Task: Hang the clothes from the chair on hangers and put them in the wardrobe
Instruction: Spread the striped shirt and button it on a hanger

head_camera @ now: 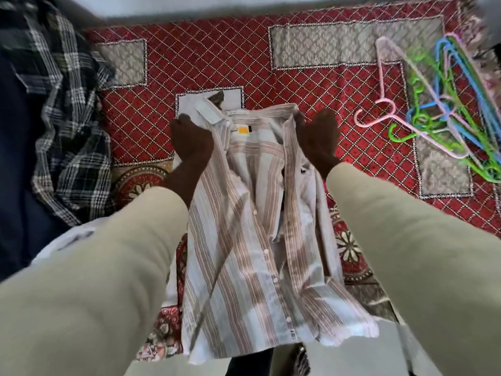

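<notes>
Left hand (pixel 189 139) grips striped shirt (pixel 252 240) at left of collar; right hand (pixel 318 139) holds right of collar, fingers seemingly curled round fabric, though blur hides them. Shirt hangs open-fronted between both hands, long axis running from collar toward person, over red bed cover (pixel 298 74). Hangers (pixel 444 104) lie heaped on cover well off to right, beyond right hand, hooks pointing toward it. Right hand nearer; left could keep shirt. Plaid garment (pixel 67 104) at left

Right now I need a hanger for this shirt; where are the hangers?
In the head view, the hangers lie in a loose pile on the red patterned rug, at the upper right, just right of the right hand holding the striped shirt.
</notes>
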